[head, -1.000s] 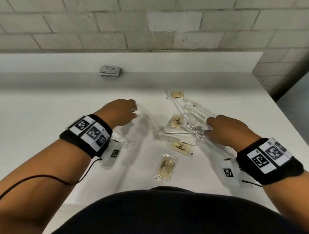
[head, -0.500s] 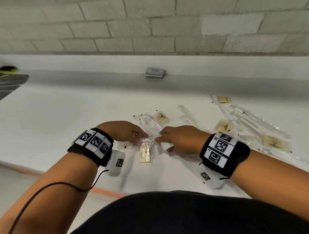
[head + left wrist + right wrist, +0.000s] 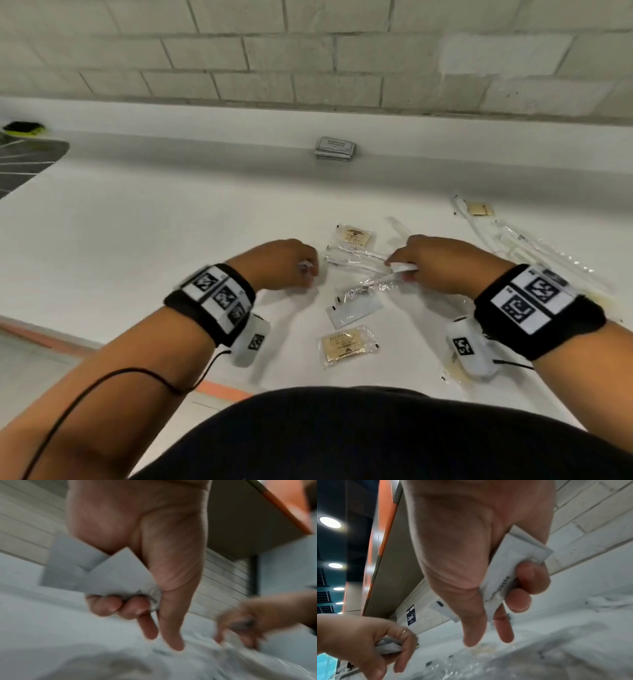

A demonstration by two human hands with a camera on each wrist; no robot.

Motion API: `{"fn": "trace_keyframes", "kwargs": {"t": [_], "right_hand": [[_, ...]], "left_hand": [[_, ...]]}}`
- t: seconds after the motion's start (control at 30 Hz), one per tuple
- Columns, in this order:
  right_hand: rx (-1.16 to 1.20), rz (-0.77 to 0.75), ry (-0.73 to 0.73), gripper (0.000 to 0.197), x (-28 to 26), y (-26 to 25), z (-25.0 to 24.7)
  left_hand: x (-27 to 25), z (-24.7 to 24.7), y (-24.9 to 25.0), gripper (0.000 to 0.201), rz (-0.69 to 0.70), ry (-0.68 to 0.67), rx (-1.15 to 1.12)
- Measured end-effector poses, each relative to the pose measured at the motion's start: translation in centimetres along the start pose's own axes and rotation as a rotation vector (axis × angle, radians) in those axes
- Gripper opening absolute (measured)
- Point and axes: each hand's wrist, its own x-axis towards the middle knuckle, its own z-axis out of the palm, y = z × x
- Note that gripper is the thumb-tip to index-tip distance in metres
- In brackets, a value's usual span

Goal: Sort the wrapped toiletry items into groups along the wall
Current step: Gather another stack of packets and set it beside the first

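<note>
My left hand (image 3: pixel 284 263) (image 3: pixel 137 605) grips white flat sachets (image 3: pixel 106 574) in its curled fingers above the white counter. My right hand (image 3: pixel 428 263) (image 3: pixel 496 601) holds white toothpaste sachets (image 3: pixel 510 572) against its palm, thumb and forefinger pointing down. Between the hands lies a clear-wrapped toothbrush (image 3: pixel 356 258). A tan sachet (image 3: pixel 352 238) lies just behind it. A white sachet (image 3: pixel 354 310) and another tan sachet (image 3: pixel 347 346) lie nearer me. A small stack of white packets (image 3: pixel 335 148) sits by the wall.
More clear-wrapped toothbrushes (image 3: pixel 534 246) and a tan sachet (image 3: pixel 479 208) lie at the right of the counter (image 3: pixel 137 240). A dark striped object (image 3: pixel 27 164) with a yellow-green thing (image 3: pixel 24 128) sits at far left. The brick wall (image 3: pixel 308 61) rises behind a white ledge.
The hands have drawn apart and lifted from the near tan sachet, which now lies alone. A white sachet now lies on the counter below the hands. The head view shifted.
</note>
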Motion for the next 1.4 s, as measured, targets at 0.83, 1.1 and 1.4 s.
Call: {"fn": "trace_keyframes", "kwargs": {"t": [0.83,1.1,1.4], "right_hand": [[1.574,0.171,0.551,0.035,-3.5,1.2,-4.1],[1.724,0.219,0.802,0.011,-4.9,2.4,-4.0],[1.737,0.214,0.692,0.008,-8.1,5.9,-3.0]], "left_hand": [[3.4,-1.2,11.9,0.037,-0.008,0.158,-1.422],[4.7,0.0,18.1,0.022,0.278,0.125,-1.391],[5.9,2.0,20.8,0.044,0.277,0.061,-1.564]]}}
